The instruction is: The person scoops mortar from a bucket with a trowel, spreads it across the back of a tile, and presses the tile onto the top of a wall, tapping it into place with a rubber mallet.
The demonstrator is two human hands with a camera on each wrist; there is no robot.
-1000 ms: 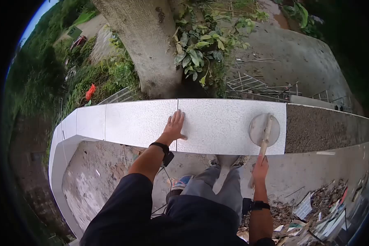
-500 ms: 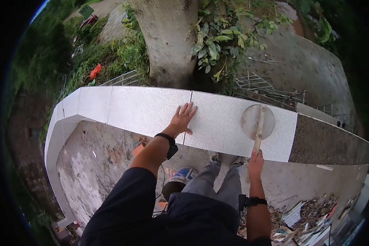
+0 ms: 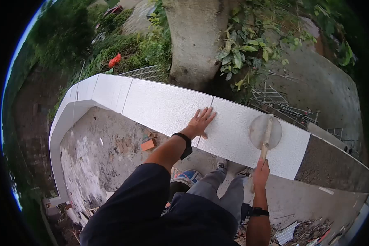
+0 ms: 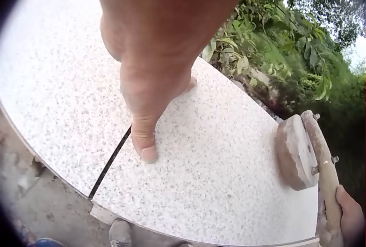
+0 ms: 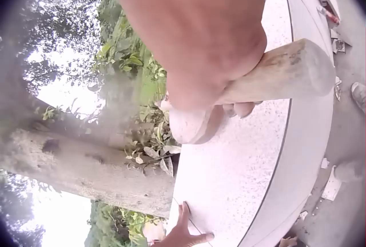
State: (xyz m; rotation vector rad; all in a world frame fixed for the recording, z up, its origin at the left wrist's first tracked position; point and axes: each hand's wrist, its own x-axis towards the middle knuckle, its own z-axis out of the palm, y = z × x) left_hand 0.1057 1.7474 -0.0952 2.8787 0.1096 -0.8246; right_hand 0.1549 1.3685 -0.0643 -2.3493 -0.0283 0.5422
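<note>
A speckled white slab [image 3: 238, 135] lies on top of a curved wall, beside another white slab [image 3: 164, 104] with a dark narrow joint between them. My left hand [image 3: 200, 124] rests with spread fingers across that joint; in the left wrist view its thumb [image 4: 146, 144] presses the slab surface. My right hand [image 3: 260, 174] grips the wooden handle [image 5: 280, 73] of a round flat-headed tool. The tool's disc [image 3: 258, 132] is over the right part of the slab; in the left wrist view it looks slightly tilted, and contact is hard to tell.
Rough grey mortar [image 3: 336, 164] covers the wall top right of the slab. A tree trunk [image 3: 197, 41] and leafy branches stand behind the wall. Metal frames [image 3: 274, 98] lie beyond it. On the near side are a brick [image 3: 148, 144], a bucket [image 3: 186, 177] and rubble [image 3: 311, 231].
The head view has shifted, so the wall appears slanted more. My left hand stays by the joint. The tool's disc, gripped by my right hand, has moved left along the slab since the earliest frame.
</note>
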